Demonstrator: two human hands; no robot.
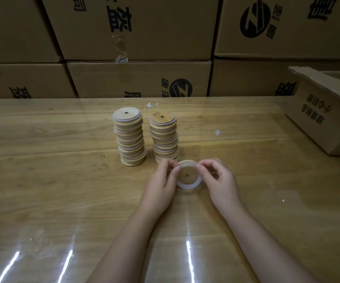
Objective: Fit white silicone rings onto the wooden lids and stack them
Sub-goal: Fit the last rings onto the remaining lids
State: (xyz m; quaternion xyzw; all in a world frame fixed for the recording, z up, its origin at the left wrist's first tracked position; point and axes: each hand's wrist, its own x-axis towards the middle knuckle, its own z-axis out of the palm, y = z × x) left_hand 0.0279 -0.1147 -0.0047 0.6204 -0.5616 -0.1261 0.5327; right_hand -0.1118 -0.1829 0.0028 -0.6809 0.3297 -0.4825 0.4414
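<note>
Your left hand (162, 180) has fingers curled and grips the wooden lid (186, 174) by its left edge. Your right hand (219, 180) pinches the white silicone ring (188, 185) between thumb and forefinger at the lid's upper right rim. The ring sits around the lid, and its near arc shows as a white band. The lid is tilted toward you, held just above the surface (63, 180), with its small centre hole visible.

Just beyond the hands stand two stacks of ringed lids: the left stack (130, 139) and the right stack (165, 139), near each other but apart. The right stack's base is just behind your left fingertips.

Cardboard cartons (138, 78) line the back. An open carton (328, 111) rests at the far right.
</note>
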